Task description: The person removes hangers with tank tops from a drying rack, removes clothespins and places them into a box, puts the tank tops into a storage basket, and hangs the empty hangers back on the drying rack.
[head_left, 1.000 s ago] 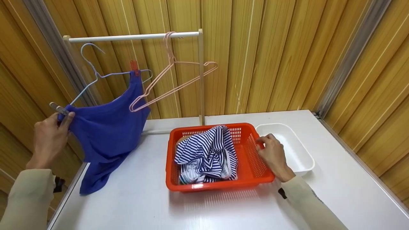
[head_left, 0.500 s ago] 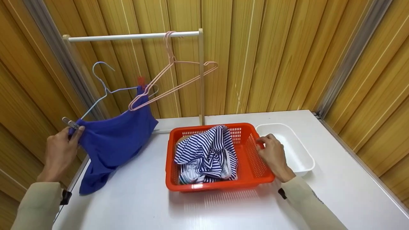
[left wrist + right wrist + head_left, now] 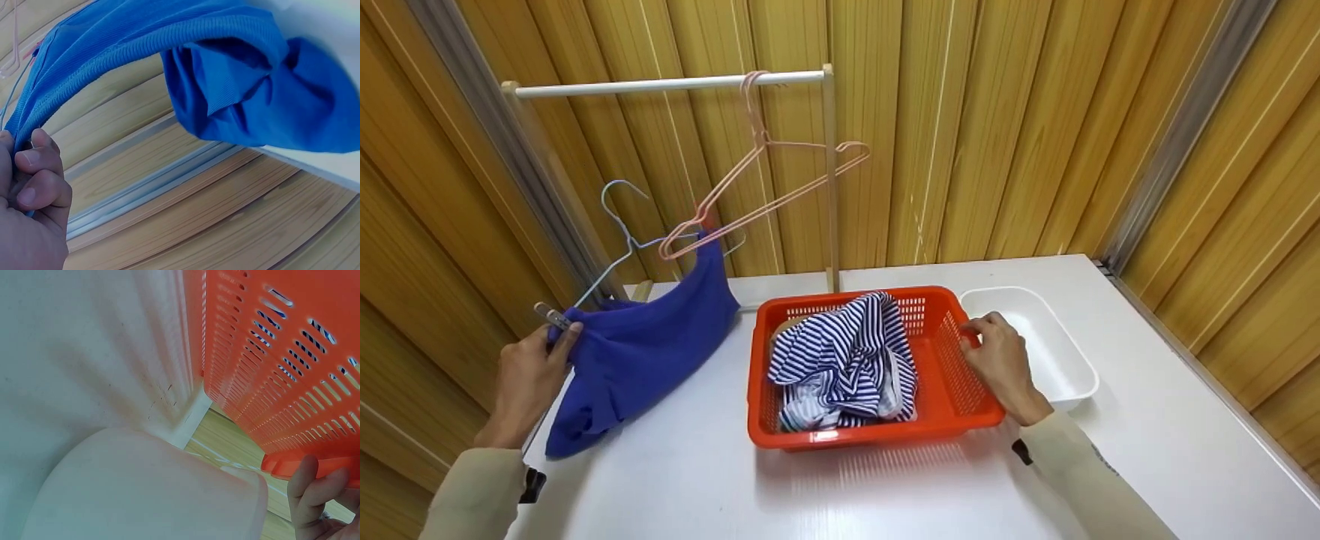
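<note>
At the left, my left hand (image 3: 529, 386) pinches a corner of a blue garment (image 3: 649, 356), right by a grey clothespin (image 3: 553, 316). That garment is pegged to a light blue wire hanger (image 3: 619, 259), and a red clothespin, partly hidden behind pink wire, marks its far corner. Its lower end lies on the table. In the left wrist view the ribbed edge of the blue garment (image 3: 185, 36) runs away from the fingers. My right hand (image 3: 1001, 364) grips the right rim of a red plastic basket (image 3: 877, 436). A crumpled striped navy-and-white cloth (image 3: 840, 345) lies inside.
Pink wire hangers (image 3: 727, 184) hang from the white rail (image 3: 660, 85) of a small rack behind the garment. A white tub (image 3: 1046, 345) stands right of the basket. Wood-pattern walls (image 3: 960, 150) close off the white table (image 3: 697, 480) at the back and sides.
My left hand has lowered and shifted right, bringing the hanger and blue garment down below the rail, partly behind the pink hangers. My right hand and the basket stay put.
</note>
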Motion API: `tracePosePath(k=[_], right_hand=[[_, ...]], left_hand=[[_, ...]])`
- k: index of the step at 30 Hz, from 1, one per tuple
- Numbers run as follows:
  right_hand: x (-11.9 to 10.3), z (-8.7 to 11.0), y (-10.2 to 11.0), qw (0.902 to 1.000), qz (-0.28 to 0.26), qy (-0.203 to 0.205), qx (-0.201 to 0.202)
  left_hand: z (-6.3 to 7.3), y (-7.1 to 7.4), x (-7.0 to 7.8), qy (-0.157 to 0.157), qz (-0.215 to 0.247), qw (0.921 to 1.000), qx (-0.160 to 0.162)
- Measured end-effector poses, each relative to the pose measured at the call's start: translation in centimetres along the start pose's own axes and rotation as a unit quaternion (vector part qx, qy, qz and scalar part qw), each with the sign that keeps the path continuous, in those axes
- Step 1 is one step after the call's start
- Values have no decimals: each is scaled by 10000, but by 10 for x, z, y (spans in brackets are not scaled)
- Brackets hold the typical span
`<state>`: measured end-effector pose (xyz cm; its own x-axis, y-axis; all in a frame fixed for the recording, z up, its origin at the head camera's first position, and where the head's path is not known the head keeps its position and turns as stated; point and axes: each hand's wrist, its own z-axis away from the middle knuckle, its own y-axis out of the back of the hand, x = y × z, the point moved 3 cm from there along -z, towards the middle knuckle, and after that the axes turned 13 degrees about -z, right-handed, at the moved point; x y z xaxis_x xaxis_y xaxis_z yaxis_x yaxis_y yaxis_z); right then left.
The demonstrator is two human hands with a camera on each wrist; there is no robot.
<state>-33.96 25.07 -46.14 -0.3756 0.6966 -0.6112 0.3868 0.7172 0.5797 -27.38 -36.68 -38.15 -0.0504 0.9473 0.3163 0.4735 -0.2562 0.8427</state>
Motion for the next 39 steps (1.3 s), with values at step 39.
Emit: tracePosePath(k=[39], right_hand=[[0, 0, 0, 9999, 5, 113, 117]], left_hand=[[40, -20, 38, -183, 436, 9989, -21]])
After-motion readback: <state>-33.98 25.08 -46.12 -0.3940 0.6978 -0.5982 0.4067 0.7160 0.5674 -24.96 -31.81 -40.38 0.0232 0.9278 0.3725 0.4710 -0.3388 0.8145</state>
